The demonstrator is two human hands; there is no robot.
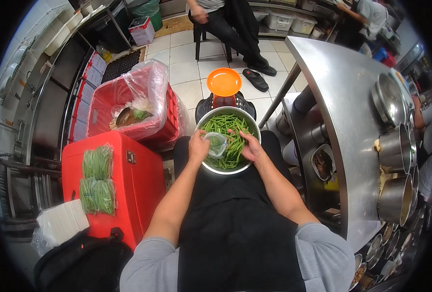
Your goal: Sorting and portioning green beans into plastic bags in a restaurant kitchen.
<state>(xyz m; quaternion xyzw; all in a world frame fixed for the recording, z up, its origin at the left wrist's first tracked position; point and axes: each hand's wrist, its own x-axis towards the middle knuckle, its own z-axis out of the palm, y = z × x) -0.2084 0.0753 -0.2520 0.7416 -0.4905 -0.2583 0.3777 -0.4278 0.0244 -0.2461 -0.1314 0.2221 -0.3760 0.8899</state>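
A round metal bowl (205, 165) full of cut green beans (224, 123) rests on my lap. My left hand (199, 148) grips the rim of a clear plastic bag (216, 145), whose mouth is spread over the beans. On the bowl's right side, my right hand (251, 146) has its fingers curled around some of the beans. Just beyond the bowl stands a small scale with an orange plate (224, 81), on a black stool (251, 109). Filled clear bags of green beans (97, 162) lie on a red cooler box (128, 175) to the left.
A red crate (103, 126) lined with plastic holds scraps and a dark bowl. White sheets (63, 222) lie on the cooler's near edge, by a black backpack (88, 262). On the right, a steel table (332, 91) carries metal pots (394, 199). A person (234, 33) sits ahead.
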